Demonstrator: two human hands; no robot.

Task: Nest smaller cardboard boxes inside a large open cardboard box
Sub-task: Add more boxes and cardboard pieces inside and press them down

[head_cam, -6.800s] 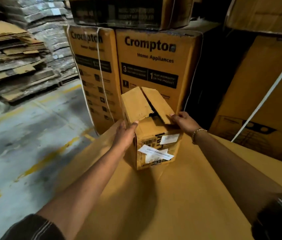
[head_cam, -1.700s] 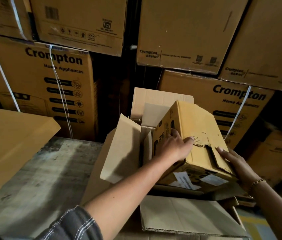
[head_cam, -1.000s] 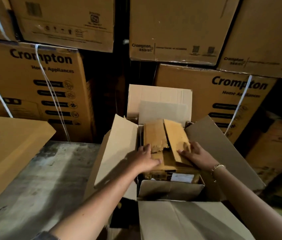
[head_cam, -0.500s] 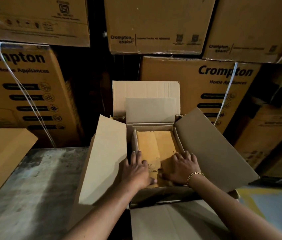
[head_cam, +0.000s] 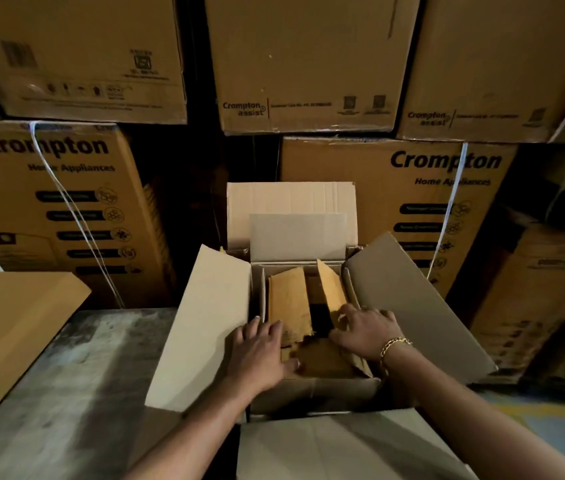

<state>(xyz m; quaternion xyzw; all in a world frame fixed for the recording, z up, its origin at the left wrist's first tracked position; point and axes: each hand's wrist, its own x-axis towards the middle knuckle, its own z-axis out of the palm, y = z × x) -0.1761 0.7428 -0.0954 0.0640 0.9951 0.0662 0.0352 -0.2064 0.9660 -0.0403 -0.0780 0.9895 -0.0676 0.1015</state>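
Note:
The large cardboard box point(head_cam: 204, 327) stands open on the floor in front of me, its four pale flaps spread outward. Inside it sits a smaller brown box point(head_cam: 289, 303), whose two top flaps stand partly up with a dark gap between them. My left hand point(head_cam: 260, 351) lies flat on the near end of its left flap, fingers spread. My right hand point(head_cam: 365, 329), with a gold bracelet at the wrist, rests on the near end of its right flap. Neither hand grips anything.
Stacked Crompton cartons point(head_cam: 443, 188) with white straps form a wall right behind the open box. A tall brown carton point(head_cam: 14, 323) stands at the left. Bare grey concrete floor point(head_cam: 83, 393) lies between it and the open box.
The small box's flaps, pressed flat half a second ago, have sprung partly up and a dark gap has opened between them. My hands have spread slightly apart.

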